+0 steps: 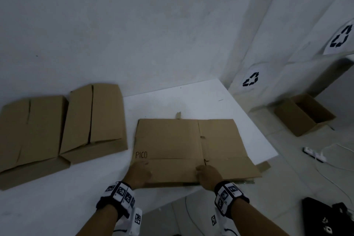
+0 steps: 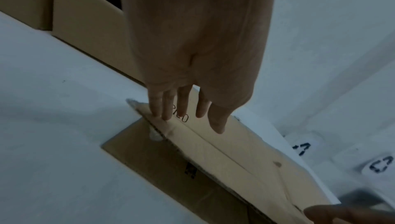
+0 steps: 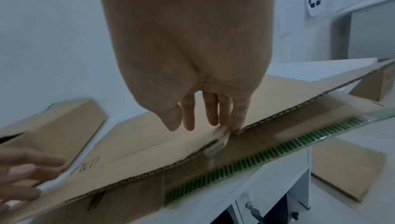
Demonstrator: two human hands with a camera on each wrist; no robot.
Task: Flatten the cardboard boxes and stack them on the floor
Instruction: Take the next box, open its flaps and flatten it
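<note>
On the white surface (image 1: 191,99) | flattened box (image 1: 183,140) lies pressed under left hand (image 1: 138,175) and right hand (image 1: 208,176), fingers straight, gripping nothing | two boxes (image 1: 57,126) left unflattened; floor stacking not yet begun

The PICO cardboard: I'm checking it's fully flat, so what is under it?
Under the PICO cardboard lies the white table, and at the near edge another cardboard layer with green-striped tape. The rest beneath is hidden.

White table (image 1: 191,97) — three cardboard boxes (image 1: 191,143).
</note>
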